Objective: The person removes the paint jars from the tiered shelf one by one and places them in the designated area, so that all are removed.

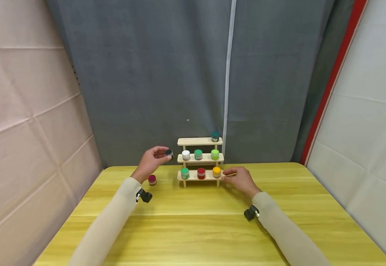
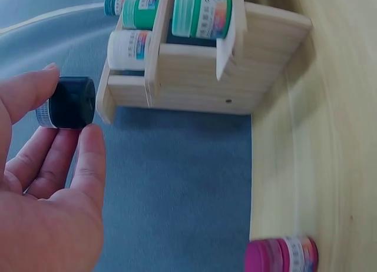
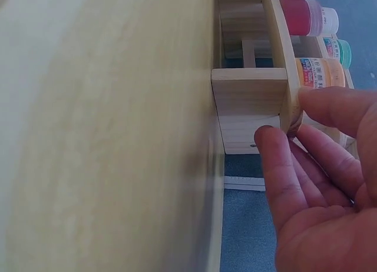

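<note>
My left hand pinches a black-lidded paint jar between thumb and fingers, in the air left of the wooden tiered rack. At the rack's right end, my right hand grips the edge of the lowest shelf, thumb beside the orange-yellow paint jar. A green jar and a red jar share that shelf. On the middle tier stand a white jar, a green jar and a lime jar. One dark teal jar sits at the top right.
A magenta paint jar stands on the yellow wooden table, close to my left wrist. Behind the rack hangs a grey curtain. Pale cloth walls flank the table on both sides.
</note>
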Available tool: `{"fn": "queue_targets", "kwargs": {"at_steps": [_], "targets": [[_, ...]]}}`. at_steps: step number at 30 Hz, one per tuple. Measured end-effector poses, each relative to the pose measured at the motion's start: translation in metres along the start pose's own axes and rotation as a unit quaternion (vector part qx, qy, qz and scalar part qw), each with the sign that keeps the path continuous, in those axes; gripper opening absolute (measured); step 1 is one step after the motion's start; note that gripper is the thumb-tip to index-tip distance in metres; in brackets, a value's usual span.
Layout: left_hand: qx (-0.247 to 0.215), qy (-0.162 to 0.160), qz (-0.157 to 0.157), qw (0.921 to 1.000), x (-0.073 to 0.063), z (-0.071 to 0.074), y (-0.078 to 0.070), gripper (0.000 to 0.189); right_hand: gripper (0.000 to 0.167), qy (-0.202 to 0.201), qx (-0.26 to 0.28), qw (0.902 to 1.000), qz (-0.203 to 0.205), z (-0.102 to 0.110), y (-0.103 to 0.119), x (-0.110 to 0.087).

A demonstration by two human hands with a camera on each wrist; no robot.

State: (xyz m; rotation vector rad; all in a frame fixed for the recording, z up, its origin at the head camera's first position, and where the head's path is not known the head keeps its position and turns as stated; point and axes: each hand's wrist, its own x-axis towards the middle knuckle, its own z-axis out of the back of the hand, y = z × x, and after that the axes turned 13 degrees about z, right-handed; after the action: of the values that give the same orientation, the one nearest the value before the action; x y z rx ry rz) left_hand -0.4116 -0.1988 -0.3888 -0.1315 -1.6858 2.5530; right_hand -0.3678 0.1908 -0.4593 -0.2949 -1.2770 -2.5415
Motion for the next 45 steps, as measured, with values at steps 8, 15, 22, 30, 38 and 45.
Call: {"fn": "queue_targets", "kwargs": {"at_steps": [8,15,22,30,38,45], "targets": [[-0.016,0.003,0.012,0.9998,-0.006,0.015,0.017,0.055,0.031,-0.006,0.017,0.9998,-0.008,-0.001,-0.001,0.001],[-0.006,-0.018,0.024,0.9995,-0.007,0.026,0.032,0.058,0.031,-0.01,0.017,0.9997,-0.016,-0.002,-0.002,0.002],[0.009,-0.027,0.032,0.9991,-0.014,0.042,0.051,0.061,0.031,-0.008,0.021,0.9996,-0.019,-0.003,0.001,0.0],[0.014,-0.047,0.056,0.9972,-0.02,0.061,0.069,0.062,0.031,-0.01,0.022,0.9996,-0.017,-0.004,0.002,-0.001],[0.043,-0.05,0.085,0.9942,-0.021,0.075,0.093,0.065,0.033,-0.005,0.026,0.9996,-0.013,-0.005,0.0,-0.001],[0.064,-0.036,0.099,0.9924,-0.025,0.079,0.102,0.067,0.032,-0.007,0.019,0.9996,-0.019,-0.004,-0.004,0.001]]}}
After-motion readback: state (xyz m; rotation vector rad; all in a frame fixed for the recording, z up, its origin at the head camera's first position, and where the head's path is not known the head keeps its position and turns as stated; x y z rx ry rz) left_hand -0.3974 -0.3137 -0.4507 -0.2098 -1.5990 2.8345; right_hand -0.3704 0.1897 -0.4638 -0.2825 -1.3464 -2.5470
